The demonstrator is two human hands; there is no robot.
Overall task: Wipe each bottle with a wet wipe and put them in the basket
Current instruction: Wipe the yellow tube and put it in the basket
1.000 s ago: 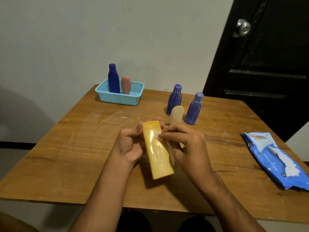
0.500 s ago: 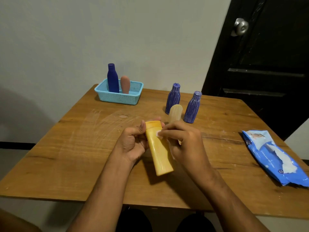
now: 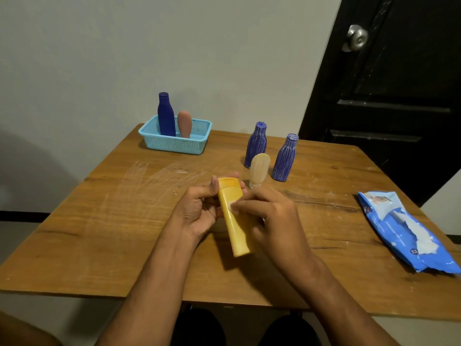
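Currently the left hand (image 3: 197, 211) is holding the yellow bottle (image 3: 234, 218) above the surface (image 3: 104, 221), its grip curled round the cap end. The right hand (image 3: 272, 218) is pinching a wet wipe (image 3: 232, 205) against the bottle's side. Beyond the bottle, the basket (image 3: 174, 141) is holding two bottles.

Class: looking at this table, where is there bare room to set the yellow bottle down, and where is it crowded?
Free: the table's left stretch, between the basket and the near edge; also the wood between the right hand and the wipes pack. Crowded: around the two ribbed blue bottles and the cream bottle.
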